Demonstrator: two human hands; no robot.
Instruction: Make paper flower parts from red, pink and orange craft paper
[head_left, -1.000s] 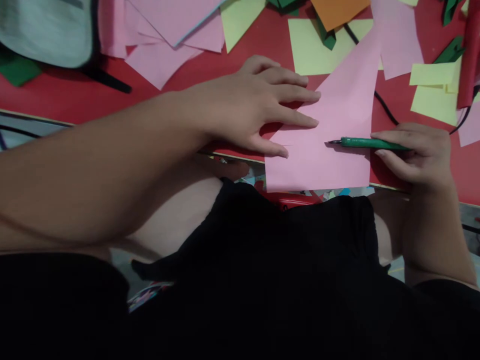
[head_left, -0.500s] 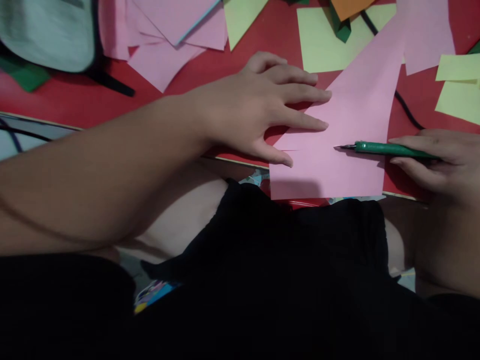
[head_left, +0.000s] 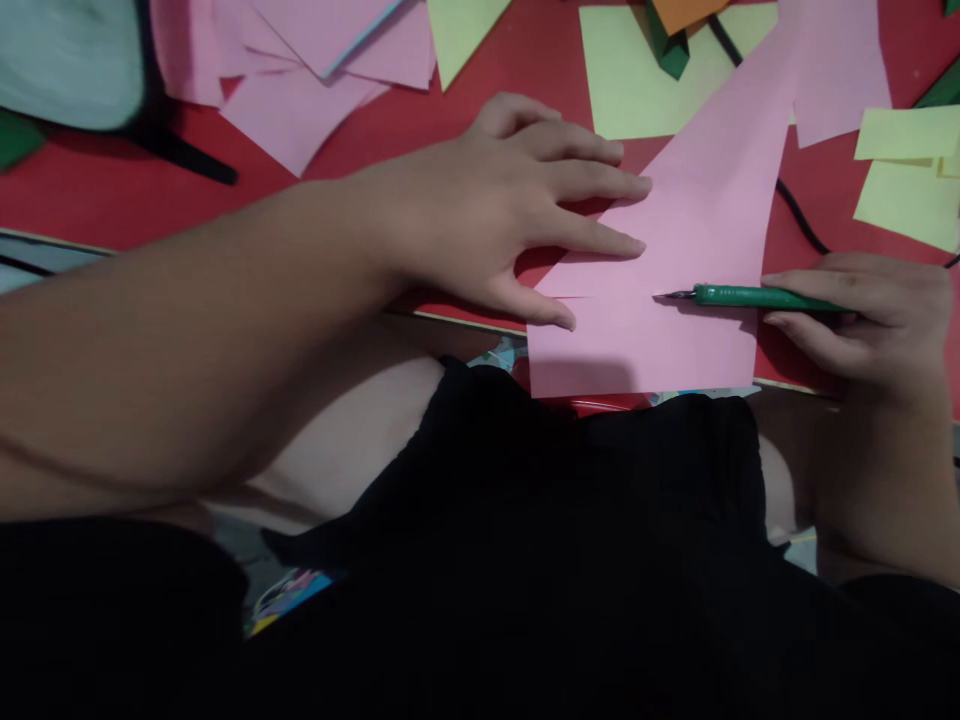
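A sheet of pink paper (head_left: 690,220) lies on the red table, its near edge reaching past the table's edge. Across it, my left hand (head_left: 517,205) is spread flat, fingertips and thumb resting on the paper. A short slit shows near the left thumb. My right hand (head_left: 862,310) is closed around a green craft knife (head_left: 765,297), held nearly level. The knife's pointed metal tip is at the middle of the paper, to the right of the slit.
Several pink sheets (head_left: 300,115) lie at the back left beside a dark-framed pale object (head_left: 71,65). Yellow papers (head_left: 615,75), green pieces and an orange piece (head_left: 682,12) lie farther back. A black cable (head_left: 802,215) runs beneath the pink paper. The table's near edge (head_left: 472,325) is close to my lap.
The whole view has shifted slightly, so everything sits a little farther left. Both hands, the craft knife and the pink paper keep nearly the same places relative to each other.
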